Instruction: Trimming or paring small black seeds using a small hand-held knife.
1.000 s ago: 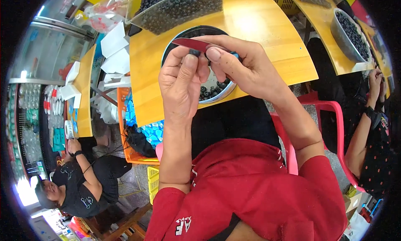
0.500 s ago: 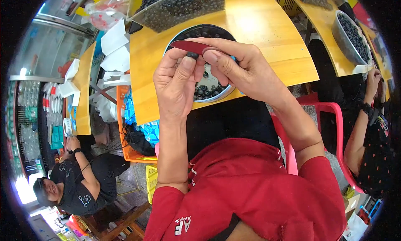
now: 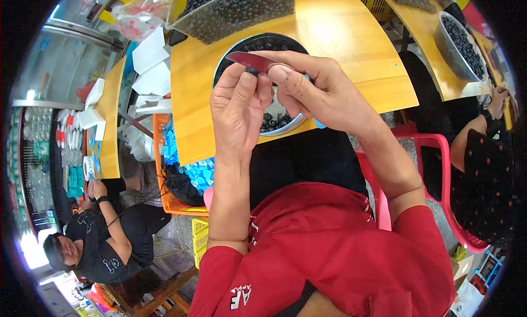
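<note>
My right hand (image 3: 318, 89) is closed around a small knife (image 3: 250, 59), whose dark reddish blade points left. Between thumb and fingertips, my left hand (image 3: 237, 111) pinches a blueberry (image 3: 252, 71) just under the blade. The blade lies across or against the top of the berry; exact contact is hard to make out. Both hands are raised over a round bowl (image 3: 284, 131) with a pale rim. More blueberries (image 3: 277, 121) show in its near part, and dark ones lie at its far side. My hands hide the bowl's middle.
The bowl stands on a wooden table (image 3: 357, 59). Behind it is a clear bin (image 3: 241, 12) full of blueberries. White cartons (image 3: 151, 59) and an orange crate (image 3: 164, 191) stand left. Right are a pink chair (image 3: 447, 180), another berry tub (image 3: 458, 48) and a co-worker's hand (image 3: 498, 101).
My left hand has shifted slightly right with the blueberry, and the knife has moved a little with it. At the right, the co-worker's arm and body have moved; the tub there has shifted slightly.
</note>
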Action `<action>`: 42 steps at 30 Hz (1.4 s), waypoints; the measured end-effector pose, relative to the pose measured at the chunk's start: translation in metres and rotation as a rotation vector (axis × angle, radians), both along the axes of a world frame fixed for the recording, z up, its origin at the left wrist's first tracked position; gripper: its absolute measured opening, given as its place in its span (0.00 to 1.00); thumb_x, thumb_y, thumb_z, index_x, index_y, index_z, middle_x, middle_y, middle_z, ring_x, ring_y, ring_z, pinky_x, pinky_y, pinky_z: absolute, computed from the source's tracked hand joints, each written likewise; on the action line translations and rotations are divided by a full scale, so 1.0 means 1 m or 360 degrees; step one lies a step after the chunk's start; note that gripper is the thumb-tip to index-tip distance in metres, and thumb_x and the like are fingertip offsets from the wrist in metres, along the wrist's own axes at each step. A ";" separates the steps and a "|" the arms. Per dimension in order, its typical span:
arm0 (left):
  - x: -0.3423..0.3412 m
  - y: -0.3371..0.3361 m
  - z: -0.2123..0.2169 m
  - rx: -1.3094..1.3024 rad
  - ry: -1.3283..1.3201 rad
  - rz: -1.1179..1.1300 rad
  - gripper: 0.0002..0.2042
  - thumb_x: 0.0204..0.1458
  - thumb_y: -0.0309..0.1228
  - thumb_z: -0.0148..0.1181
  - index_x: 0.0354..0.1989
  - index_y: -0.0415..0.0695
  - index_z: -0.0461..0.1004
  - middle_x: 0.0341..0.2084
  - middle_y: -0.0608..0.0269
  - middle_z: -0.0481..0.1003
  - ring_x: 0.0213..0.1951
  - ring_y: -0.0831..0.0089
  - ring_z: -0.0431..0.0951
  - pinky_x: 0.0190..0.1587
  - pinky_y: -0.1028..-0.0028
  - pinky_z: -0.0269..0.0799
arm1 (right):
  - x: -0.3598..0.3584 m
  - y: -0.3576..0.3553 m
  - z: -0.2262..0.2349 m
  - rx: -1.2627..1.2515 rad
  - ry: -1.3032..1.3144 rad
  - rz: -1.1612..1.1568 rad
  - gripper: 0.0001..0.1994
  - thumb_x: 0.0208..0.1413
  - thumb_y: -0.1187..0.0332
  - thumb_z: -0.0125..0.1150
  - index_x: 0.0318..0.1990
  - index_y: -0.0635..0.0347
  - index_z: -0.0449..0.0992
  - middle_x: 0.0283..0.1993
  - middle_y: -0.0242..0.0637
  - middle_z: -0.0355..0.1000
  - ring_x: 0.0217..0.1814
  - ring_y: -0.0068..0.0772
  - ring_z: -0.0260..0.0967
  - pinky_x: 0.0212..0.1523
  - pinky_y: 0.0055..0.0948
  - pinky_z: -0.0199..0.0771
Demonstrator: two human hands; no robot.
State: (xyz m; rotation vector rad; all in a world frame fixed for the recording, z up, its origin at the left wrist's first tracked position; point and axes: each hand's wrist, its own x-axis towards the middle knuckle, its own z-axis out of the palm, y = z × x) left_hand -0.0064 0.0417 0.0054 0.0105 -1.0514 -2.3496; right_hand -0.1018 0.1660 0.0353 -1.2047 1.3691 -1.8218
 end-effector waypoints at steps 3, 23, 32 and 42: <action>0.001 -0.001 -0.001 -0.0055 0.0000 0.0028 0.11 0.55 0.25 0.55 0.46 0.41 0.73 0.37 0.57 0.77 0.33 0.75 0.75 0.33 0.78 0.69 | 0.000 -0.001 -0.004 -0.0043 0.0031 -0.0017 0.18 0.65 0.65 0.45 0.57 0.64 0.67 0.17 0.23 0.58 0.19 0.11 0.52 0.19 0.15 0.52; 0.000 0.010 -0.001 -0.0103 -0.0011 -0.0097 0.13 0.56 0.28 0.55 0.48 0.38 0.71 0.33 0.63 0.75 0.29 0.81 0.70 0.31 0.82 0.65 | -0.006 -0.005 -0.007 0.0022 -0.0088 -0.0210 0.15 0.58 0.63 0.57 0.48 0.62 0.75 0.18 0.21 0.62 0.18 0.07 0.53 0.17 0.11 0.50; -0.003 0.007 -0.003 -0.0057 0.0065 -0.0129 0.13 0.57 0.29 0.55 0.49 0.39 0.71 0.29 0.67 0.73 0.28 0.81 0.67 0.30 0.83 0.62 | -0.004 -0.006 -0.009 -0.0043 -0.0095 -0.0167 0.13 0.59 0.64 0.56 0.48 0.60 0.75 0.18 0.20 0.61 0.18 0.07 0.53 0.17 0.11 0.50; 0.006 0.007 0.011 -0.0485 -0.0225 0.0122 0.10 0.56 0.27 0.55 0.44 0.38 0.72 0.29 0.67 0.73 0.27 0.81 0.68 0.28 0.83 0.62 | -0.006 -0.001 -0.002 0.0057 -0.0164 -0.0175 0.15 0.60 0.61 0.54 0.48 0.60 0.75 0.18 0.20 0.60 0.18 0.07 0.52 0.17 0.12 0.49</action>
